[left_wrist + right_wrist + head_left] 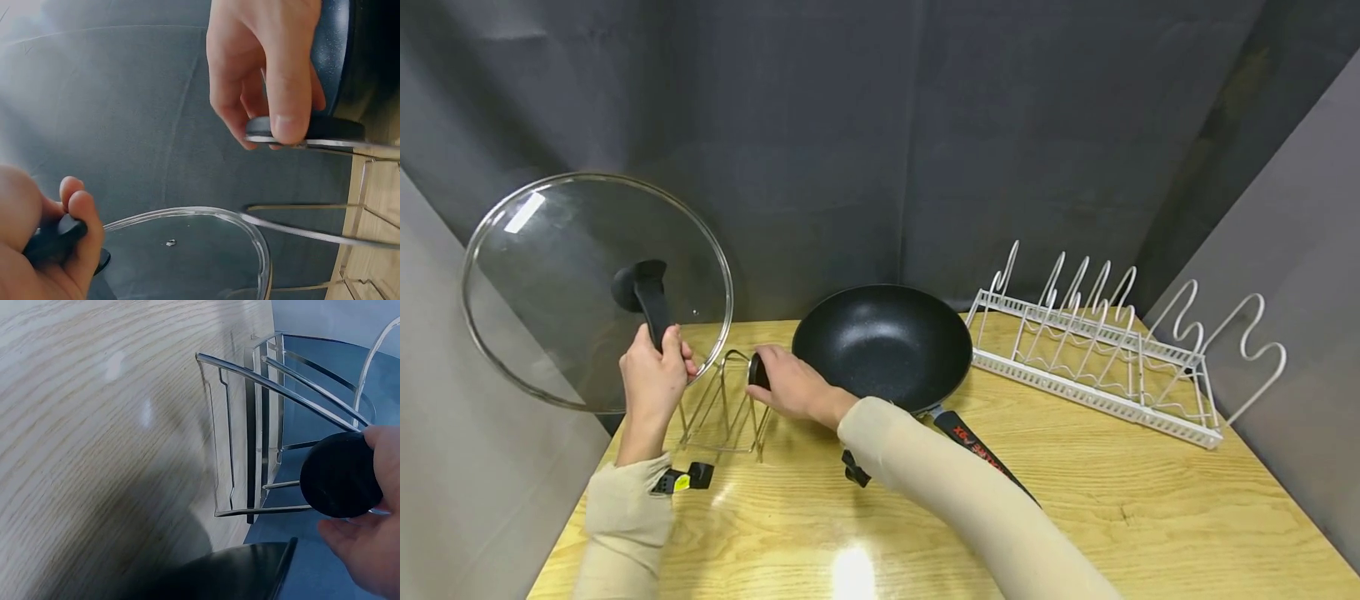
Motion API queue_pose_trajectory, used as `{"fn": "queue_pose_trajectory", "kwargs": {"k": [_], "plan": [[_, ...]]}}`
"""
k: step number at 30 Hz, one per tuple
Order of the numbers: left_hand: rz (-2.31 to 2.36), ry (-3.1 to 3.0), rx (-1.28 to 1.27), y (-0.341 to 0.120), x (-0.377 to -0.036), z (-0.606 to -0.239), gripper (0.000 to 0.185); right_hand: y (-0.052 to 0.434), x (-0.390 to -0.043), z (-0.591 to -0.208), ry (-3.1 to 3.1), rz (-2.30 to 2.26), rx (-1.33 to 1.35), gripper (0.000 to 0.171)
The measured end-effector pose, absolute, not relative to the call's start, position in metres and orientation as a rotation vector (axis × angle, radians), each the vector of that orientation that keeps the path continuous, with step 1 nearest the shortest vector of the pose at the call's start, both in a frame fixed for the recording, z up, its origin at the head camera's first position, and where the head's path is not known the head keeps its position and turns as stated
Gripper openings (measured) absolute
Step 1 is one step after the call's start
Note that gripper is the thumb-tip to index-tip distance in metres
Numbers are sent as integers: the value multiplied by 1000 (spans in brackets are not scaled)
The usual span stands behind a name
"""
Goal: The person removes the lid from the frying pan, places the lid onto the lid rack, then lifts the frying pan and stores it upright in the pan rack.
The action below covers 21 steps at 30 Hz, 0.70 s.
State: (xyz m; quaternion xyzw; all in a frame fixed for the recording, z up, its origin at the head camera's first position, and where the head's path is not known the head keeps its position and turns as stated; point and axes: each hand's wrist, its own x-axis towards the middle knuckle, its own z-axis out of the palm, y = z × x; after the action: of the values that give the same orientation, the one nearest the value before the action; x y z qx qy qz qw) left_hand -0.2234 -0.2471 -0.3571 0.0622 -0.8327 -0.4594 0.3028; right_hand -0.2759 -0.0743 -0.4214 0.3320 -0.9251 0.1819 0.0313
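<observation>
My left hand (655,379) grips the black handle (651,296) of a large round glass lid (561,292). The lid is raised and tilted nearly upright at the left, its metal rim facing the curtain. Between thumb and fingers, my right hand (793,383) pinches a round black disc (340,475) at the top of a small metal wire rack (250,372). That rack stands on the table, right beside the lid's lower edge. Whether lid and rack touch, I cannot tell. A black frying pan (880,346) sits just behind my right forearm.
The pan's black handle (977,450) points toward the front right, partly behind my sleeve. At the right stands a white dish rack (1060,387) with several wavy upright dividers. Dark curtain (910,150) hangs behind the wooden table (1150,517), with grey panels at both sides.
</observation>
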Motion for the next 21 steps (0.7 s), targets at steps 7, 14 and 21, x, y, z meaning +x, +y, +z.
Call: {"fn": "queue_pose_trajectory", "kwargs": {"k": [7, 14, 21], "plan": [[-1141, -2292, 170, -248, -222, -360, 33, -67, -278, -418, -2887, 517, 1013, 67], [-1152, -2344, 228, -247, -224, -366, 32, -64, -280, -417, -2887, 536, 1012, 67], [-1171, -2364, 243, -244, -227, -377, 32, -61, -283, -422, -2877, 631, 1004, 69]]}}
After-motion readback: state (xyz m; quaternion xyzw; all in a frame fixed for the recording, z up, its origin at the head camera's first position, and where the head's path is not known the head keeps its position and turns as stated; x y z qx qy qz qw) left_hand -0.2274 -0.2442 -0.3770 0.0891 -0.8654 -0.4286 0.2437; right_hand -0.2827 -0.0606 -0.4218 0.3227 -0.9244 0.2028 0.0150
